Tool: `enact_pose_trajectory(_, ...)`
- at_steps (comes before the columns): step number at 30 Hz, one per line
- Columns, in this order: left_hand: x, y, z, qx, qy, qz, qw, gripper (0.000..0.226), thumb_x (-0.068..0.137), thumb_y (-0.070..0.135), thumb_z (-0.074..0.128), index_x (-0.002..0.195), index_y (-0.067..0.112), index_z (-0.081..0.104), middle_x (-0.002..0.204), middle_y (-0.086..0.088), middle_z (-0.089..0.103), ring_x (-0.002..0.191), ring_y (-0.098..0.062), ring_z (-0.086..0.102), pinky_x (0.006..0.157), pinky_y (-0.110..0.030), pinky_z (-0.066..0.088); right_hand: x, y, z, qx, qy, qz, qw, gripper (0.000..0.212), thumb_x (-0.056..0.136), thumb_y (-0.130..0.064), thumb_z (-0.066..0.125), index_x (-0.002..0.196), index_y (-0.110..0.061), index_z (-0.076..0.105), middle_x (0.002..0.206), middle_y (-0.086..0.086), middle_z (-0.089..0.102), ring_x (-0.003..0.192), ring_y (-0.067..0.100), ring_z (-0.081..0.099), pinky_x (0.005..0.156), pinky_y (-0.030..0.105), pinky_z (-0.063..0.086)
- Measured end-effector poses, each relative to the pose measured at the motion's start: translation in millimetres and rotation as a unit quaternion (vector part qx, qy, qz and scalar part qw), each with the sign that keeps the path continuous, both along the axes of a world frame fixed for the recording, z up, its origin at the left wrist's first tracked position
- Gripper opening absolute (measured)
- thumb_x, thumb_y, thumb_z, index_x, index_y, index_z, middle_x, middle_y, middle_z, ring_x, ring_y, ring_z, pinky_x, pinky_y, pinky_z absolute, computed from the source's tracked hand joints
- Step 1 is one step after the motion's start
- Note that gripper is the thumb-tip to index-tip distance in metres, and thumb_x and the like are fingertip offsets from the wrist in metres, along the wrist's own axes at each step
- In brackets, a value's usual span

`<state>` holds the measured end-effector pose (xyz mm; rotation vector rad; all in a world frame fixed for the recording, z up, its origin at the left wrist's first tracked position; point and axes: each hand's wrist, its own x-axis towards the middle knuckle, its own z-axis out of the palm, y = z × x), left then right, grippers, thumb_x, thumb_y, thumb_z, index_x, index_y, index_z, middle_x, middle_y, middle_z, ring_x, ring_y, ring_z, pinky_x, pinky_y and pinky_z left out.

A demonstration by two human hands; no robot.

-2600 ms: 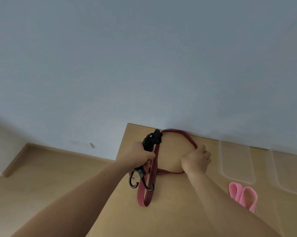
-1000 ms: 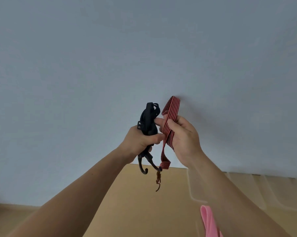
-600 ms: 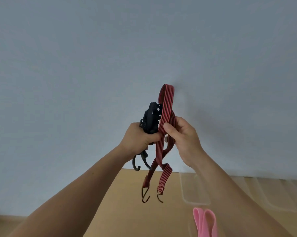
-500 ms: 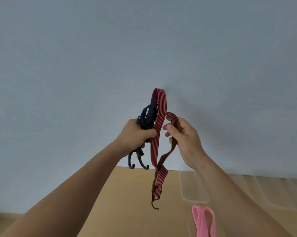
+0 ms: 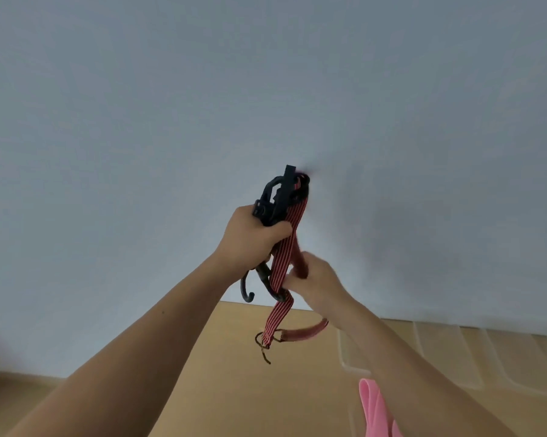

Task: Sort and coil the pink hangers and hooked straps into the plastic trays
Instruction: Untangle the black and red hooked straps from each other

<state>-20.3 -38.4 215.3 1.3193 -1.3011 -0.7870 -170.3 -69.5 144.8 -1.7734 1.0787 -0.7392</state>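
Observation:
My left hand (image 5: 253, 239) grips a bundle of black plastic hooks (image 5: 277, 197) raised in front of the wall, with two hook ends (image 5: 250, 291) hanging below the fist. A red striped hooked strap (image 5: 286, 244) loops over the top of that bundle and runs down. My right hand (image 5: 318, 283) holds the strap lower down, blurred by motion. The strap's tail with small metal hooks (image 5: 266, 340) dangles over the wooden table (image 5: 234, 389). A pink hanger (image 5: 374, 408) lies on the table, partly hidden by my right forearm.
Clear plastic trays (image 5: 439, 354) lie on the table along the blue-grey wall (image 5: 266, 89) at the right. The wooden floor (image 5: 1, 402) shows at the lower left, past the table's left edge.
My right hand has dropped from beside the bundle's top to below my left fist, pulling the strap down. The strap's loop now sits tight over the black hooks and its tail swings.

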Motion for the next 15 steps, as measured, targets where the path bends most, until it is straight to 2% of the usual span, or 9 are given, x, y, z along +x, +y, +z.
enact_pose_trajectory(2, -2.8, 1.1, 2.2, -0.006, -0.007, 0.008, 1.0, 0.028, 0.078, 0.009, 0.064, 0.069, -0.009, 0.046, 0.055, -0.011, 0.047, 0.044, -0.019, 0.044, 0.042, -0.026, 0.037, 4.8, 3.5, -11.7, 0.027, 0.07, 0.004, 0.997, 0.01, 0.087, -0.026, 0.065, 0.087, -0.019, 0.058, 0.071, -0.009, 0.056, 0.06, 0.007, 0.051, 0.057, 0.02, 0.04)
enact_pose_trajectory(3, -2.9, 1.4, 2.1, -0.008, -0.016, 0.011, 1.0, 0.028, 0.078, 0.01, 0.064, 0.069, -0.009, 0.045, 0.055, -0.011, 0.047, 0.044, -0.019, 0.044, 0.043, -0.027, 0.038, 6.0, 5.4, -16.7, 0.04, 0.084, 0.002, 0.996, 0.014, 0.089, -0.028, 0.062, 0.086, -0.015, 0.057, 0.072, -0.004, 0.054, 0.059, 0.01, 0.048, 0.056, 0.024, 0.038)
enact_pose_trajectory(6, -1.3, 3.7, -0.1, -0.006, -0.028, 0.02, 0.999, 0.031, 0.079, 0.011, 0.065, 0.07, -0.01, 0.043, 0.057, -0.012, 0.045, 0.046, -0.019, 0.042, 0.046, -0.028, 0.035, 6.0, 12.0, -23.5, 0.09, 0.09, 0.021, 0.992, 0.024, 0.085, -0.038, 0.064, 0.079, -0.015, 0.057, 0.067, 0.002, 0.049, 0.056, 0.016, 0.041, 0.052, 0.026, 0.033)
enact_pose_trajectory(8, 0.8, 5.0, -2.2, 0.0, -0.026, 0.02, 0.999, 0.032, 0.08, 0.011, 0.065, 0.071, -0.01, 0.043, 0.057, -0.013, 0.044, 0.047, -0.019, 0.041, 0.045, -0.027, 0.035, 3.3, 15.3, -24.5, 0.114, 0.088, 0.041, 0.989, 0.03, 0.082, -0.043, 0.065, 0.075, -0.013, 0.062, 0.063, 0.003, 0.053, 0.053, 0.016, 0.044, 0.051, 0.026, 0.034)
enact_pose_trajectory(13, 6.3, 9.1, -7.9, 0.033, 0.014, 0.004, 0.999, 0.028, 0.082, 0.009, 0.065, 0.074, -0.011, 0.046, 0.059, -0.012, 0.043, 0.049, -0.021, 0.04, 0.042, -0.027, 0.037, -5.0, 14.7, -27.3, 0.088, 0.07, 0.059, 0.992, 0.015, 0.088, -0.024, 0.064, 0.075, -0.019, 0.068, 0.053, -0.004, 0.059, 0.05, 0.007, 0.053, 0.057, 0.02, 0.041)
enact_pose_trajectory(15, 10.4, 9.7, -7.3, 0.035, 0.032, 0.001, 0.999, 0.029, 0.082, 0.012, 0.066, 0.08, -0.012, 0.051, 0.06, -0.012, 0.047, 0.05, -0.022, 0.044, 0.046, -0.03, 0.04, -8.1, 13.5, -29.0, 0.09, 0.043, 0.055, 0.994, 0.008, 0.089, -0.016, 0.061, 0.083, -0.018, 0.066, 0.06, -0.002, 0.066, 0.055, 0.004, 0.057, 0.061, 0.02, 0.043)
